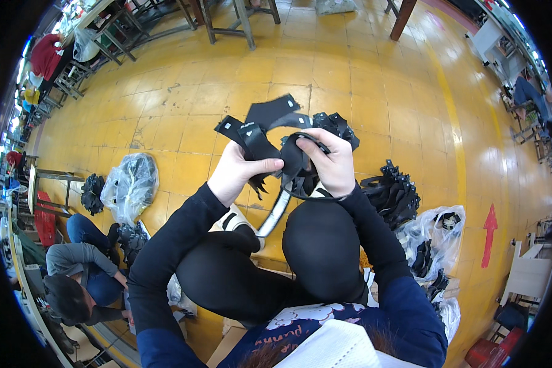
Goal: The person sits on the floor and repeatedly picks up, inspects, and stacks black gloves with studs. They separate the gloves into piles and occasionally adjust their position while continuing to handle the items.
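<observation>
My left hand (238,170) grips a bundle of flat black cut pieces (259,127) with small white tags, held above my knees. My right hand (332,161) holds the same bundle from the right, fingers curled over a black loop and more black pieces (336,124) that fan out past my knuckles. A black strap with a pale edge (275,213) hangs down from the bundle between my legs. My knees in black trousers (320,239) sit just under both hands.
A pile of black pieces (394,191) lies on the yellow tiled floor (362,73) at my right, beside a clear plastic bag (438,236) holding more. Another clear bag (132,184) and a black heap (93,191) lie at left. A person (80,270) sits at lower left. Table legs (242,21) stand beyond.
</observation>
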